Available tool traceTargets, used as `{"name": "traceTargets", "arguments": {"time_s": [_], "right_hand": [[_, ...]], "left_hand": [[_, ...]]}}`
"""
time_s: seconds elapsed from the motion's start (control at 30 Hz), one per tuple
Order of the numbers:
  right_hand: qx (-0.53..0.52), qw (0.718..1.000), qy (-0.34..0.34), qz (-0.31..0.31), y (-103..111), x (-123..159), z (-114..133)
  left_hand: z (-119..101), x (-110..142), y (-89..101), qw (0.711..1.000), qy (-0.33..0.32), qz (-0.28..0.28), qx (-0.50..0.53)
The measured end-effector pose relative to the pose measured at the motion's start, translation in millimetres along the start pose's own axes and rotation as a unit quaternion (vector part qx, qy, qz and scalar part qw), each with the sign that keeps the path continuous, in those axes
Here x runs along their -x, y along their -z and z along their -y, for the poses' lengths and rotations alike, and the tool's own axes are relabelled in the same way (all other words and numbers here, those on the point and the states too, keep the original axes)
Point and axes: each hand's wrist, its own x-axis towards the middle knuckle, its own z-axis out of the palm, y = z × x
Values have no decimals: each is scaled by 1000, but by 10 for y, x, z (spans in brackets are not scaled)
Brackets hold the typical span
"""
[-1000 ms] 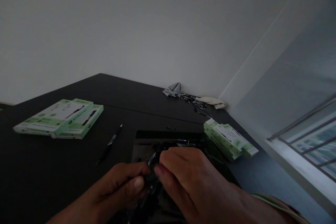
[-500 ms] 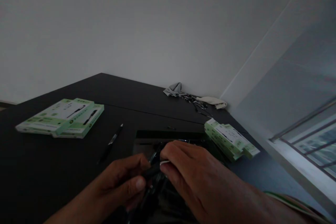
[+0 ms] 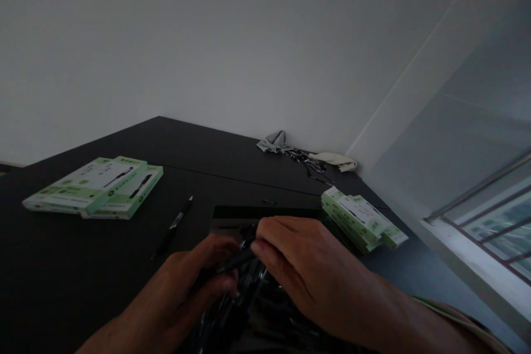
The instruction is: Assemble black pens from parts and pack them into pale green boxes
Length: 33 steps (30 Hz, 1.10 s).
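Observation:
A black pen (image 3: pixel 236 261) is held between my two hands over a dark tray (image 3: pixel 269 212). My left hand (image 3: pixel 186 282) is closed around the pen's left part, thumb and fingers curled about it. At its other end, the fingertips of my right hand (image 3: pixel 309 265) are pinched together on the pen. Below the hands, several dark pens (image 3: pixel 249 293) with shiny metal parts lie in the tray, partly hidden and in shadow. Another black pen (image 3: pixel 173 225) rests on the table to the left of the tray.
Green-and-white pen boxes (image 3: pixel 116 182) lie at the left of the black table (image 3: pixel 207 149). More such boxes (image 3: pixel 360 218) are stacked at the tray's right edge. Toward the wall are a grey cloth (image 3: pixel 274 142), loose pens (image 3: pixel 309 159) and a cream cloth (image 3: pixel 338 160). A small dark piece (image 3: pixel 269 201) lies behind the tray.
The white bit at my right fingertips is no longer visible. My left thumb and fingers have shifted along the pen, and its length between the hands shows more.

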Motion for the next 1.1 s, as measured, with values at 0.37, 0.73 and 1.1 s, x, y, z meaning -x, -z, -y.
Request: {"name": "traceTargets", "arguments": {"time_s": [0.37, 0.73, 1.1], "right_hand": [[-77, 996, -35, -16, -50, 3, -56], [20, 999, 42, 11, 143, 109, -1], [36, 999, 4, -5, 42, 86, -109]], "left_hand": [[-67, -31, -36, 996, -51, -28, -72], [37, 67, 21, 999, 24, -25, 7], [1, 4, -11, 994, -29, -47, -96]]}}
